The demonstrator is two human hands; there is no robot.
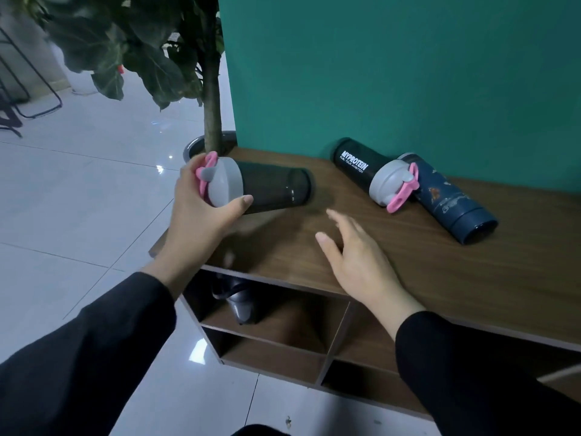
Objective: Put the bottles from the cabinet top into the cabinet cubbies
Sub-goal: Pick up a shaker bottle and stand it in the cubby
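Dark smoky plastic shaker bottle with grey lid and pink loop, held sideways at frame centre-left over cabinet top: left hand wrapped round lid end. Right hand open, empty. Probably light, smooth, slippery; better gripped mid-body.

Long black sleeves on both arms, plain fabric, cuffs ending at wrists; left grip, right grip bare.

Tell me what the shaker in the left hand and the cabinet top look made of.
Shaker: looks like dark, smoky plastic with a matte grey plastic lid and a pink carry loop; its base rim glints slightly. Cabinet top: brown wood-grain surface, probably laminate or veneer over board, given the uniform streaking and low sheen.
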